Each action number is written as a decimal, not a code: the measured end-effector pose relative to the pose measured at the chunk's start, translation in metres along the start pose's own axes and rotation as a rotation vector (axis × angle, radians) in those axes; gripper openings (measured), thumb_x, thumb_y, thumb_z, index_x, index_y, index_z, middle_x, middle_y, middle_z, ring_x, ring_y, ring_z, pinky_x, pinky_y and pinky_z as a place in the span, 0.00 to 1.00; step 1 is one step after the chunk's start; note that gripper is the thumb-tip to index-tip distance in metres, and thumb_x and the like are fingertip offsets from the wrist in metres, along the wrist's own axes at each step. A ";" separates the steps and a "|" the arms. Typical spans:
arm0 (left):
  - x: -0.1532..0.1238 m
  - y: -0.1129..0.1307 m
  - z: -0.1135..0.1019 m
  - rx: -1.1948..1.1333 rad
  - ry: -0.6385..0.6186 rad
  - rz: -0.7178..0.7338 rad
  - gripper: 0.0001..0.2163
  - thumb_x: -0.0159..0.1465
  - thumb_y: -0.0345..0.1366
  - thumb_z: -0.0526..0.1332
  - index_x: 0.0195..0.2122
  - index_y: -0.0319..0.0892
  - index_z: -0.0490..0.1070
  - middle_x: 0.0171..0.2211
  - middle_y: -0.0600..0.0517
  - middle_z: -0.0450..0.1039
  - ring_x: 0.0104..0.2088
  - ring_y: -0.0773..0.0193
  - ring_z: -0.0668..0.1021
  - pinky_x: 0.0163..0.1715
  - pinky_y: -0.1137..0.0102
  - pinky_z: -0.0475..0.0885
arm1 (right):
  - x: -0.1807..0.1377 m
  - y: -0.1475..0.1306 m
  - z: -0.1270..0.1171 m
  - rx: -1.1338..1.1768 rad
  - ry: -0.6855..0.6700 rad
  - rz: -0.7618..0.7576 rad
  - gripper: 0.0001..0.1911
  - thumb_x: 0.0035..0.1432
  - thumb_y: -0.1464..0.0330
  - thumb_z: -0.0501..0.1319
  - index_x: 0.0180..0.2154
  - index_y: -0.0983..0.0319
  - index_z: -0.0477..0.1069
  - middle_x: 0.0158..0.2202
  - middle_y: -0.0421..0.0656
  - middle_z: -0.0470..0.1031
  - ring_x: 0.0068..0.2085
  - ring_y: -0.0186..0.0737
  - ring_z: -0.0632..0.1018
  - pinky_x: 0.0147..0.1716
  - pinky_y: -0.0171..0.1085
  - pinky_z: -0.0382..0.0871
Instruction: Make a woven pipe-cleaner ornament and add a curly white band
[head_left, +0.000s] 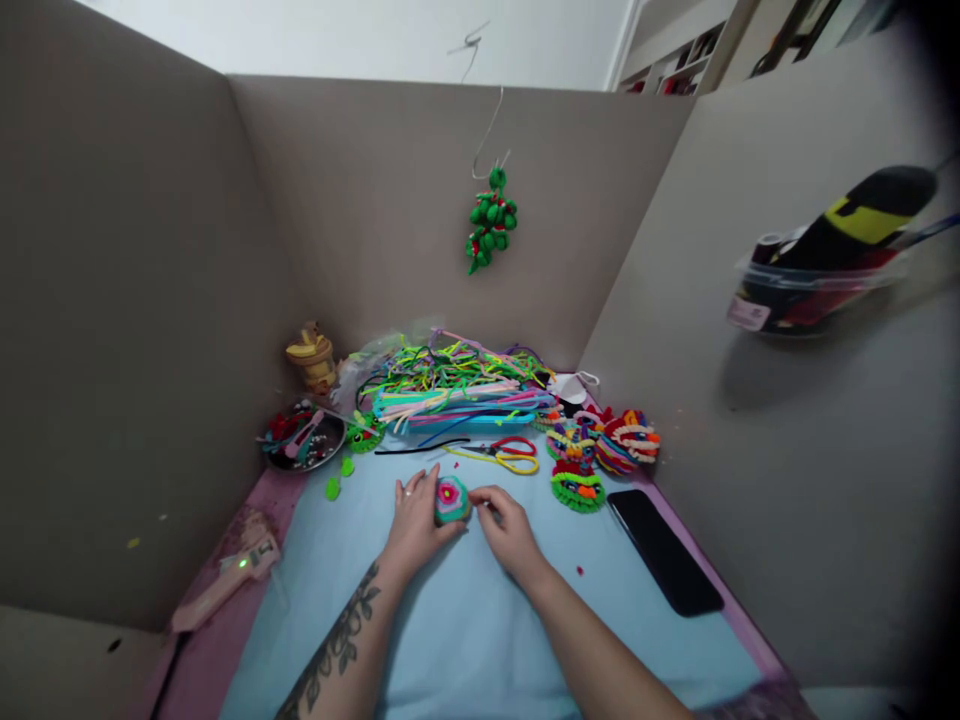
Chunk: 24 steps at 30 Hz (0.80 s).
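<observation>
A small round coil of pipe cleaner [451,499], with pink, white and teal rings around a yellow dot, is held low over the blue cloth. My left hand [417,517] grips it from the left, thumb along its near edge. At its right edge, my right hand [507,522] has thumb and finger pinched together; whether a pipe cleaner end sits between them is too small to make out. Just beyond lie scissors [517,456] with red and yellow handles and a black pipe cleaner [420,447].
A blue tray [420,425] heaped with pipe cleaners stands at the back. Finished colourful coiled pieces [578,490] and a black phone [666,552] lie right. To the left are a metal bowl [335,440] of small parts and a pink glue gun [232,582]. Grey panels [375,200] enclose three sides.
</observation>
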<state>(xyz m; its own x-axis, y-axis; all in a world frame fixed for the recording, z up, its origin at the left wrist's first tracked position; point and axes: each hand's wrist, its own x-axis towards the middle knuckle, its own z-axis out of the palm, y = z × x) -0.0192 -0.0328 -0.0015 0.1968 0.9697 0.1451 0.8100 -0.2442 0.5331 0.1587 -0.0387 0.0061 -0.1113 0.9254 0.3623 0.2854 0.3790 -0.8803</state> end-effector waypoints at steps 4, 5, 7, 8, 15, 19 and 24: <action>0.002 0.001 -0.005 0.011 0.052 -0.001 0.47 0.48 0.48 0.68 0.65 0.44 0.44 0.62 0.39 0.57 0.64 0.41 0.54 0.59 0.41 0.39 | 0.006 -0.008 -0.009 -0.040 -0.051 -0.027 0.11 0.57 0.73 0.54 0.38 0.59 0.72 0.37 0.44 0.76 0.40 0.41 0.77 0.39 0.38 0.71; 0.003 0.002 -0.006 0.010 0.064 0.013 0.48 0.48 0.48 0.68 0.66 0.44 0.44 0.63 0.40 0.54 0.65 0.41 0.52 0.59 0.40 0.39 | 0.010 -0.008 -0.013 -0.054 -0.053 -0.031 0.10 0.57 0.73 0.54 0.38 0.59 0.72 0.37 0.45 0.77 0.40 0.41 0.77 0.39 0.38 0.71; 0.006 0.004 -0.007 -0.005 0.055 0.056 0.48 0.47 0.49 0.69 0.65 0.46 0.46 0.64 0.42 0.53 0.65 0.41 0.51 0.59 0.40 0.39 | 0.022 -0.008 -0.020 -0.089 -0.044 -0.046 0.09 0.58 0.72 0.54 0.37 0.59 0.73 0.37 0.45 0.77 0.40 0.42 0.77 0.39 0.38 0.71; 0.008 0.004 -0.007 -0.022 0.034 0.083 0.46 0.47 0.48 0.69 0.65 0.47 0.48 0.63 0.42 0.54 0.64 0.42 0.53 0.60 0.42 0.41 | 0.029 -0.009 -0.024 -0.109 -0.038 -0.059 0.09 0.58 0.72 0.54 0.37 0.59 0.73 0.37 0.45 0.77 0.40 0.42 0.77 0.39 0.39 0.71; 0.012 0.002 0.001 -0.159 0.008 0.101 0.35 0.47 0.47 0.70 0.55 0.43 0.64 0.53 0.43 0.66 0.53 0.49 0.68 0.51 0.56 0.65 | 0.077 -0.030 -0.024 -0.210 -0.149 -0.229 0.10 0.58 0.72 0.54 0.36 0.59 0.73 0.35 0.44 0.77 0.39 0.41 0.77 0.40 0.40 0.70; 0.010 0.003 0.000 -0.162 0.030 0.126 0.40 0.44 0.50 0.71 0.57 0.45 0.62 0.57 0.41 0.61 0.56 0.45 0.65 0.53 0.53 0.62 | 0.100 -0.038 -0.011 -0.230 -0.213 -0.296 0.11 0.57 0.73 0.53 0.36 0.59 0.74 0.35 0.44 0.77 0.38 0.41 0.77 0.40 0.40 0.70; 0.010 0.003 0.001 -0.199 -0.023 0.159 0.43 0.44 0.49 0.71 0.61 0.47 0.58 0.59 0.41 0.61 0.57 0.45 0.64 0.54 0.52 0.60 | 0.128 -0.043 0.000 -0.280 -0.267 -0.366 0.12 0.57 0.73 0.53 0.36 0.59 0.74 0.36 0.45 0.77 0.39 0.42 0.77 0.41 0.41 0.70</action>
<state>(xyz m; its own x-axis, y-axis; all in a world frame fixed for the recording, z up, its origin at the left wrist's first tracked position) -0.0144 -0.0239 0.0003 0.3278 0.9181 0.2226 0.6438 -0.3895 0.6586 0.1325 0.0640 0.0901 -0.4797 0.7156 0.5078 0.4212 0.6955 -0.5821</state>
